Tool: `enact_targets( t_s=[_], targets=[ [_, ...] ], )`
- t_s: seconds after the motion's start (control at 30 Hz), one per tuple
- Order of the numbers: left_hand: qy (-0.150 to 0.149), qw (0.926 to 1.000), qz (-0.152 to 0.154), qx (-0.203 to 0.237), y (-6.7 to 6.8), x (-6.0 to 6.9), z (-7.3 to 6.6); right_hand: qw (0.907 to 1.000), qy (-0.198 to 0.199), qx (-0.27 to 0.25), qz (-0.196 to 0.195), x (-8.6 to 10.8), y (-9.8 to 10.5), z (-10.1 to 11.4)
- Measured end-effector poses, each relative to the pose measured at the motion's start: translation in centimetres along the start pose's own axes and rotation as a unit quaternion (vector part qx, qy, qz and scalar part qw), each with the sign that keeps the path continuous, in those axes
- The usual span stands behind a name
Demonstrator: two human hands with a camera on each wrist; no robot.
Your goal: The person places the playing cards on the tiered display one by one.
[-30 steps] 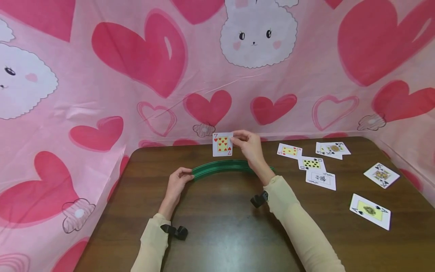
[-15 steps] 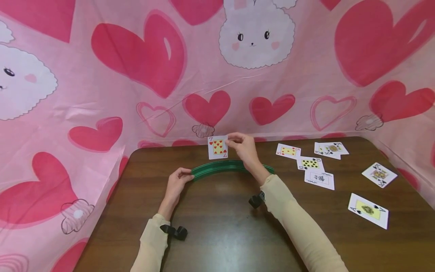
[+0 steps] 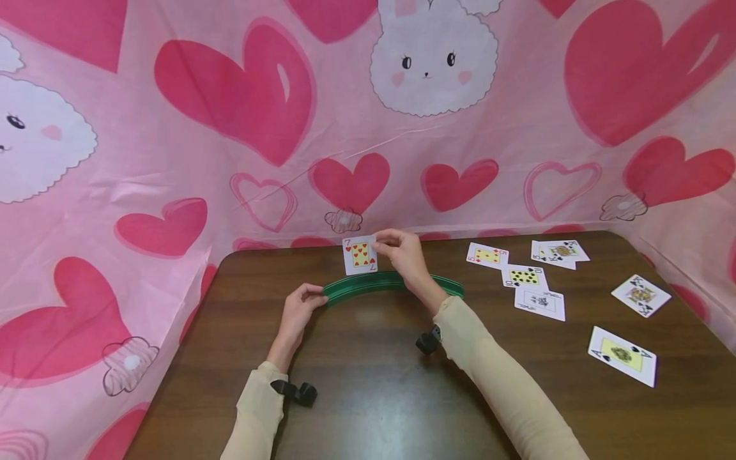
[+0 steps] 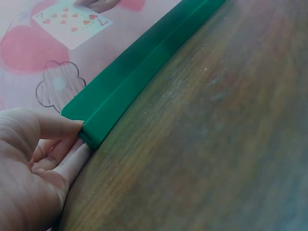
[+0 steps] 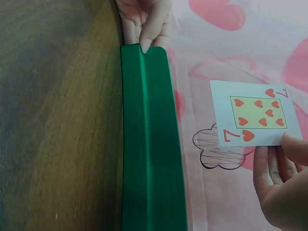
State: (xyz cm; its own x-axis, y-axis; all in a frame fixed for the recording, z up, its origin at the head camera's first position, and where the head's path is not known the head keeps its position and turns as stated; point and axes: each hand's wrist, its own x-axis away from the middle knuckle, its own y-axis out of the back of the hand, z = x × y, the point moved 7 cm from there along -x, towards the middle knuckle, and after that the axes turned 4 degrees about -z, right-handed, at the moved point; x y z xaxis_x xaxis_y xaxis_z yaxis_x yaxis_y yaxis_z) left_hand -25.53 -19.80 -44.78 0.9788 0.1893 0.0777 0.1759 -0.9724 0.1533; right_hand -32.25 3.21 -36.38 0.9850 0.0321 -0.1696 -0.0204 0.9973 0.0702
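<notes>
A curved green card holder (image 3: pixel 356 283) stands on the brown table, its long groove plain in the right wrist view. My left hand (image 3: pixel 298 312) pinches the holder's left end between thumb and fingers; the left wrist view shows the thumb (image 4: pixel 62 127) on its near face. Between thumb and fingers, my right hand (image 3: pixel 406 257) holds the seven of hearts (image 3: pixel 360 255) by its right edge. Face toward me, the card is held up just behind and above the holder's left half, apart from it in the right wrist view. My right wrist hides part of the holder.
Several playing cards lie face up at the right: a five of diamonds (image 3: pixel 487 255), a ten of spades (image 3: pixel 526 277), a jack (image 3: pixel 540 303), overlapping cards (image 3: pixel 560 251), a king (image 3: pixel 641 296) and an ace of spades (image 3: pixel 623 356). A pink heart-print cloth (image 3: pixel 322 128) hangs behind the table (image 3: pixel 368 396).
My right hand has carried the seven of hearts leftward and down, closer to the holder's back edge. The left hand and the holder stay where they were.
</notes>
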Motion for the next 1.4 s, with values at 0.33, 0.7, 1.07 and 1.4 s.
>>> enact_targets(
  t_s=[0.33, 0.7, 1.07, 1.4],
  targets=[
    [0.001, 1.0, 0.003, 0.007, -0.1, -0.3, 0.4, 0.9998, 0.011, -0.002, 0.015, -0.1, -1.3, -0.4],
    [0.007, 0.9998, -0.012, 0.011, 0.2, -1.6, 2.4, 0.9989, 0.028, 0.004, 0.037, 0.3, -2.7, -0.4],
    [0.004, 0.9998, -0.015, 0.01, 0.1, -1.6, 2.3, 0.9983, 0.024, 0.002, 0.053, 0.4, -3.8, -0.5],
    [0.005, 0.9998, -0.017, 0.009, 0.2, -1.7, 2.2, 0.9972, 0.017, -0.005, 0.072, 0.9, -4.5, 0.2]
  ],
)
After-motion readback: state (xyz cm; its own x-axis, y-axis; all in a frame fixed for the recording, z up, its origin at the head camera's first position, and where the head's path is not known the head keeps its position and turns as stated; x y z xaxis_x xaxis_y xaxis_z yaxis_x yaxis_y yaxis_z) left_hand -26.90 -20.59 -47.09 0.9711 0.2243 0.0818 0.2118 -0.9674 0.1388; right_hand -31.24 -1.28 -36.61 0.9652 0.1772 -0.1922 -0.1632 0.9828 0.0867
